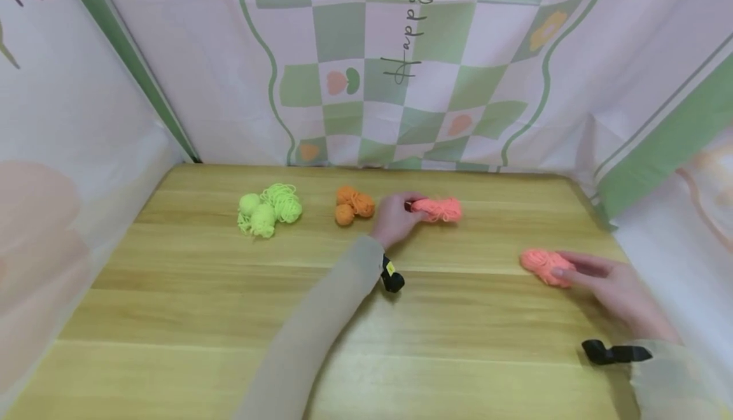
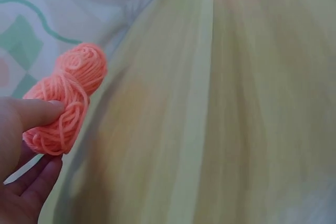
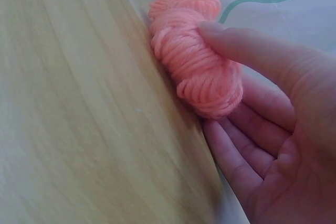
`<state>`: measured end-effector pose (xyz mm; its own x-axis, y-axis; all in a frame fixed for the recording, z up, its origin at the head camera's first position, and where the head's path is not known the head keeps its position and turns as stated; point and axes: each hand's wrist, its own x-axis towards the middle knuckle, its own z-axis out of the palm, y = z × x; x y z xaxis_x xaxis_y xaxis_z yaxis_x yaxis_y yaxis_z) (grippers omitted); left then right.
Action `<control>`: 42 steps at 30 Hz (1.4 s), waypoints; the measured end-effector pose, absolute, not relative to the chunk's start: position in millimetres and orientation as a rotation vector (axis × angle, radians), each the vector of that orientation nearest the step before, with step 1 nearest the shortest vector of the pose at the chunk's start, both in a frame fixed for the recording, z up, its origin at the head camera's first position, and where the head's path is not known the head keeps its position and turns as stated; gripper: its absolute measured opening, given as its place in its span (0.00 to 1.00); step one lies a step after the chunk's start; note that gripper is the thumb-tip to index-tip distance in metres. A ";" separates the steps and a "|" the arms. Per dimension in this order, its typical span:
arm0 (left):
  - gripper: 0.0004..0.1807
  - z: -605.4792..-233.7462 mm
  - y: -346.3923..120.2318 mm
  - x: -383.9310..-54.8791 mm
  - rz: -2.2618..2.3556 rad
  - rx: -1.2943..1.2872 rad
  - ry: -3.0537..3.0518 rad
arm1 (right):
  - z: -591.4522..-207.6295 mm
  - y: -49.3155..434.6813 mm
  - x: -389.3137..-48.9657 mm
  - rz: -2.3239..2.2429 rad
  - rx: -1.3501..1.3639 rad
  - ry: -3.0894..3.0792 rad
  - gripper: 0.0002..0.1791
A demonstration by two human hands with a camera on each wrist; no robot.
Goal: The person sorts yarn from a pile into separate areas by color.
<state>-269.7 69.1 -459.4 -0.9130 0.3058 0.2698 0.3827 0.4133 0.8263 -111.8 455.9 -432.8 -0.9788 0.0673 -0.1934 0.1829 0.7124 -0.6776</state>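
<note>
My left hand (image 1: 397,217) pinches a coral-pink bundle of yarn (image 1: 439,210) near the back of the table. In the left wrist view the thumb presses on top of that yarn (image 2: 60,111), with fingers beneath it. Farther right and nearer, my right hand (image 1: 621,289) grips a second coral-pink yarn bundle (image 1: 544,266). The right wrist view shows its thumb across the wound strands (image 3: 191,51) and the fingers under the near end. Just left of my left hand lie small orange yarn balls (image 1: 354,205) in a cluster.
A cluster of yellow-green yarn balls (image 1: 269,210) lies at the back left of the wooden table (image 1: 189,293). A checkered green and white cloth (image 1: 343,32) hangs behind the table's back edge, and more cloth hangs at both sides.
</note>
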 end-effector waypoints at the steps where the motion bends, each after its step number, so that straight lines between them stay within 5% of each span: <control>1: 0.18 -459.3 68.1 -270.9 -1.532 -0.619 -2.575 | -432.9 455.4 -111.8 -1.122 0.206 2.762 0.38; 20: 0.25 -460.9 66.0 -276.6 -1.667 -0.315 -2.509 | -430.2 455.4 -113.0 -1.101 0.176 2.774 0.39; 42: 0.24 -468.7 70.0 -275.8 -1.685 -0.320 -2.509 | -410.5 415.0 -121.9 -1.139 0.091 2.807 0.41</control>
